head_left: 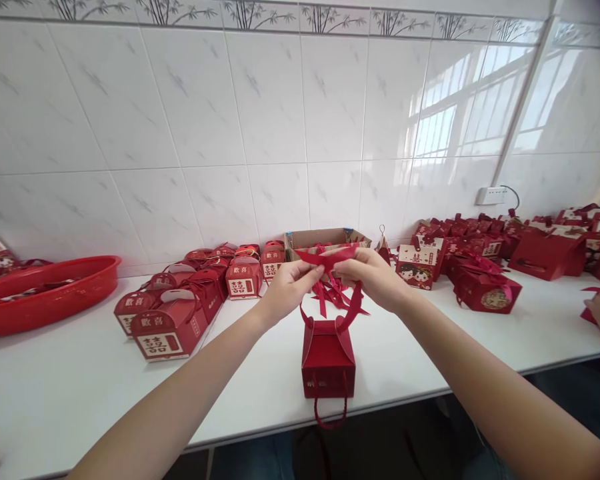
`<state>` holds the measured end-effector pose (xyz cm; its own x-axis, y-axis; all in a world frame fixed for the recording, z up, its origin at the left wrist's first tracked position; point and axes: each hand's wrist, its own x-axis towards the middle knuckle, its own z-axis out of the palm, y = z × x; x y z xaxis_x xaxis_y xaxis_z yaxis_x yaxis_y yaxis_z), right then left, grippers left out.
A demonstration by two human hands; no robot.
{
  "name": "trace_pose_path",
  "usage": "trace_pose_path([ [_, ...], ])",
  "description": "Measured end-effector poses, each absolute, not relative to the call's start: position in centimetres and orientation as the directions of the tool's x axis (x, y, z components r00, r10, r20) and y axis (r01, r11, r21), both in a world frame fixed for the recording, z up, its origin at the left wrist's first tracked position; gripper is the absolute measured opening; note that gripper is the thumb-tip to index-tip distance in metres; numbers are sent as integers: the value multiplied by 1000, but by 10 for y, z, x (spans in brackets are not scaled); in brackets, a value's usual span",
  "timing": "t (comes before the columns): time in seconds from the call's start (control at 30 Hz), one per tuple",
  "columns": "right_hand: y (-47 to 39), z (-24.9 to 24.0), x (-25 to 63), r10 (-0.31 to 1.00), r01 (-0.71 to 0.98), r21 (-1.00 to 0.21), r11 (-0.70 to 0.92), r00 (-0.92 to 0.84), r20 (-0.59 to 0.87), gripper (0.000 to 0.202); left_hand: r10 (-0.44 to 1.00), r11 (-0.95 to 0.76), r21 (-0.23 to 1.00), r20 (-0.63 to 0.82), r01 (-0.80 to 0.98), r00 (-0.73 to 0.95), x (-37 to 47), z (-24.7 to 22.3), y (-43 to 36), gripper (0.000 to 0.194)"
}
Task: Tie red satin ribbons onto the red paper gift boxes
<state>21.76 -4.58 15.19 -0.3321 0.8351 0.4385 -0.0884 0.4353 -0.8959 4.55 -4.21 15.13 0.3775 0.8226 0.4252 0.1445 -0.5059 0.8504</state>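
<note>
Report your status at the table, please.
Left hand, right hand pinching flat red fabric ribbon. Red tapered cardboard box upright below, ribbon rising from top. Loose red ribbons behind, not blocking.

Left grip [291, 285] and right grip [375, 275] hold red ribbon [336, 257] above a red box [329, 360].

Bright, soft light covers the table [260, 390], window-shaped glare shines on the tiles [443, 123] above it, and dark shadow lies beneath it.
</note>
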Motion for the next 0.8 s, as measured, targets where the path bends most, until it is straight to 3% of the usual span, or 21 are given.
trace_pose_path([
  [0.13,-50,148,220,764,-1,-833,554,-396,509,22,817,-452,886,367,100,445,44,148,-40,22],
  [0.23,-49,145,225,682,96,-732,674,-461,568,23,813,-310,951,263,5,520,38,145,-36,21],
  [0.3,-47,142,230,594,225,-571,789,-516,617,22,804,-161,984,174,-74,569,34,144,-33,21],
  [0.4,-46,138,235,433,390,-227,892,-600,672,26,776,5,992,77,-128,626,29,142,-32,28],
  [0.47,-46,136,236,358,447,-60,893,-622,696,26,759,24,995,48,-101,649,28,141,-32,32],
  [0.53,-46,134,234,316,480,22,877,-611,725,25,746,-35,998,61,-52,663,27,141,-33,36],
  [0.6,-47,133,230,334,518,4,855,-557,760,25,752,-147,989,99,19,652,27,142,-36,41],
  [0.7,-50,128,229,513,619,-241,748,-308,801,29,828,-404,875,226,266,513,22,144,-46,44],
  [0.8,-60,114,246,709,705,-485,517,-34,705,32,818,-550,479,472,684,328,2,145,-61,42],
])
